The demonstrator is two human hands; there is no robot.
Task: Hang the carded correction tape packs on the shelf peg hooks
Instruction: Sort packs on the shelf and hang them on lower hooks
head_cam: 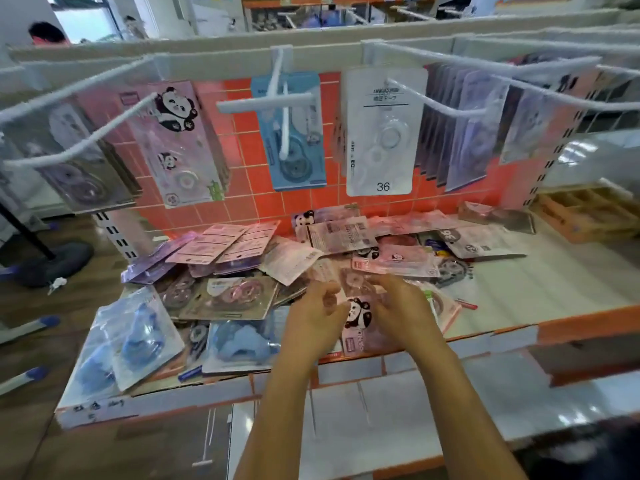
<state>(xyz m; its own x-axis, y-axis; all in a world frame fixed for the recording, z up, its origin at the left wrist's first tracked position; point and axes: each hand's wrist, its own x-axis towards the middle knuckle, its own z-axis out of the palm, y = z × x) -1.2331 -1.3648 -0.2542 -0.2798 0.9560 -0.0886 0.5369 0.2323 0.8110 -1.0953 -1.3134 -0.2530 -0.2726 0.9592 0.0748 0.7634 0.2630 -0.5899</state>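
The panda pack (360, 315), low over the pile (242, 265) on the shelf (519, 289), is gripped by the fingers of the left hand (313, 318) and right hand (398, 310), and its hole should be lined up with a peg hook (114, 114) first.

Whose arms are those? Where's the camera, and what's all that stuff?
No machine here: those are a person's two bare arms. The one picture comes from a camera worn on the person's head, looking down, so you see what they see. The left hand and the right hand seem to hold a pink panda pack between them, though it is blurry. On the shelf lies a messy pile of carded correction tape packs, pink, purple and blue. Above, white peg hooks stick out, and some already carry packs, such as a blue pack and a white pack marked 36.
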